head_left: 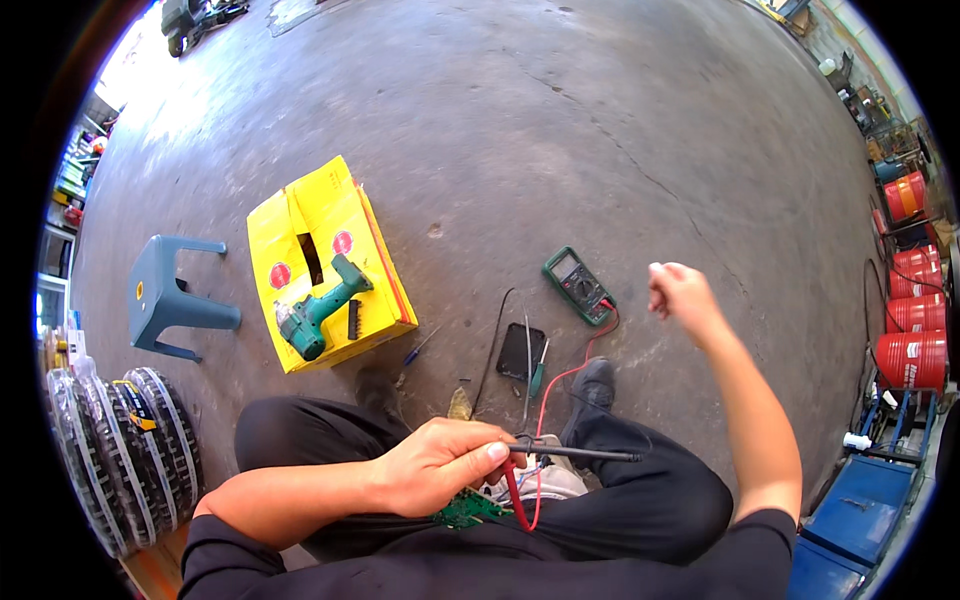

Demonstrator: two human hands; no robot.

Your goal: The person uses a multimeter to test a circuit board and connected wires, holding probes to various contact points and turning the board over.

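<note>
My left hand (440,468) is closed in front of my lap, with the thumb along a dark, thin, rod-like cable end (580,453) that points to the right. Below its fingers a red test probe (517,497) hangs, seemingly gripped too. From it a red lead (562,378) loops up to the green-edged multimeter (580,285) on the floor. Raised at the right, my right hand (684,298) has curled fingers; whatever they hold, if anything, is hidden. A green circuit board (468,510) and a pale housing (562,482) lie in my lap, partly covered by my left hand.
A green cordless drill (322,308) lies on a yellow box (318,215). Near my feet are a black tray (519,350), a green-handled screwdriver (538,378) and a dark cable (490,350). A blue stool (175,295) and wrapped tyres (125,450) stand left, red drums (912,360) right.
</note>
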